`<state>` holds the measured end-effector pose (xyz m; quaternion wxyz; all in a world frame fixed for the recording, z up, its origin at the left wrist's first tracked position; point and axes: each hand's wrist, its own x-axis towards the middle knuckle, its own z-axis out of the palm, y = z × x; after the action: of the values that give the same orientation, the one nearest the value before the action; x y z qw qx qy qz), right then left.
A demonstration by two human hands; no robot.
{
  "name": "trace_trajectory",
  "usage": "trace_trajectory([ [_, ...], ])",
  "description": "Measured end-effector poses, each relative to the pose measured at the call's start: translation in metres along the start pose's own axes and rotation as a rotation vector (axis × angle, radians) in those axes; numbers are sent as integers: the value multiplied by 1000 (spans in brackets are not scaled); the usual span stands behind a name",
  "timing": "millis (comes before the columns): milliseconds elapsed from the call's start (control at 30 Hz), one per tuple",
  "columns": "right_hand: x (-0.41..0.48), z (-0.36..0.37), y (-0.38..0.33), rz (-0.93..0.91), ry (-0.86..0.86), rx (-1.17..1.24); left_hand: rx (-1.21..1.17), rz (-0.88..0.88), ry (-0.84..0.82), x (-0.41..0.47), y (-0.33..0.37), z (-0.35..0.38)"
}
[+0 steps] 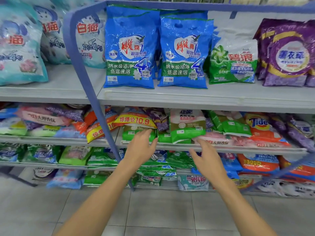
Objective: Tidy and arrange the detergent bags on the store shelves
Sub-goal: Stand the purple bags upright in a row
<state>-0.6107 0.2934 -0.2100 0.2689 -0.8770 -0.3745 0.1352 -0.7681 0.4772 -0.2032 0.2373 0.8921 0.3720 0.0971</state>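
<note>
Forearms: both bare, reaching forward and up from the bottom of the view toward the second shelf (173,145).
Left hand (139,149): fingers straight, slightly spread, empty; tips at a flat green bag (134,133), contact unclear.
Right hand (208,160): fingers spread, loosely bent, empty; tips at the shelf edge.
Likely target: green-and-tan bag (187,126), between and beyond both hands, long axis near upright, leaning on the stack.
Nearer hand: right, just below the bag's lower right corner.

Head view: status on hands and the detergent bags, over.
Left hand open, fingertips at flat green bag. Right hand open, holding nothing. Blue post left of both, not blocking.
</note>
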Motion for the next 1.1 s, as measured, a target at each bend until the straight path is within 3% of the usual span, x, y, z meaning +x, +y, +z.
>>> trace_trajectory([
  [167,34,13,-1,-89,-24,-89,7,-87,34,32,1,29],
  [467,112,84,13,-271,173,-234,-89,-204,206,108,-27,99],
  [567,127,110,24,-313,233,-286,-310,-257,268,123,-30,118],
  [700,132,131,31,-338,288,-353,-804,-390,340,141,-33,127],
  [900,143,133,30,-338,318,-238,-1300,-449,272,134,-34,107],
  [1000,148,123,16,-283,289,-148,-1437,-474,219,117,-45,90],
  [1100,150,111,-4,-191,192,-105,-1540,-390,109,98,-60,73],
])
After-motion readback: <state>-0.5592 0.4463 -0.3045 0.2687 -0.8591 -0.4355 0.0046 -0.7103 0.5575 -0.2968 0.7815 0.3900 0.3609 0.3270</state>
